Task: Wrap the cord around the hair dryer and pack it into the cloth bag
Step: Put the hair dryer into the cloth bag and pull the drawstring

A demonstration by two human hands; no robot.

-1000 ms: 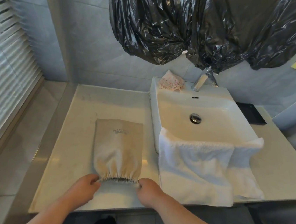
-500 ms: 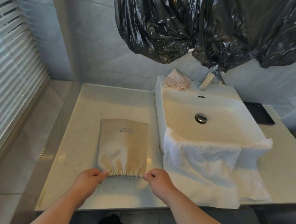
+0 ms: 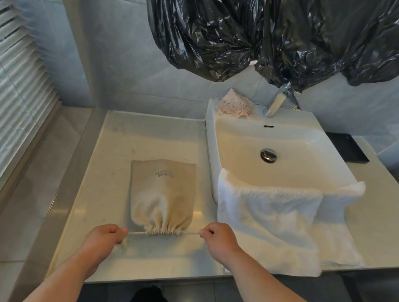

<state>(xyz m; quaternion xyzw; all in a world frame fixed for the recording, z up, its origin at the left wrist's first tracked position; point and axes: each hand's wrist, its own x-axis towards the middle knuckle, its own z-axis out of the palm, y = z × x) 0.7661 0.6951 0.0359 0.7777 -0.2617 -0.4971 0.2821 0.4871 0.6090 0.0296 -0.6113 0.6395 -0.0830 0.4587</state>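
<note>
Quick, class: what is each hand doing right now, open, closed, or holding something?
Left hand: pinching the drawstring of the bag.
Right hand: pinching the drawstring's other end.

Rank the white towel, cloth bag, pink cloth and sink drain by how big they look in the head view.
1. white towel
2. cloth bag
3. pink cloth, though it lies farther from the camera, so its true size against the bag is unsure
4. sink drain
</note>
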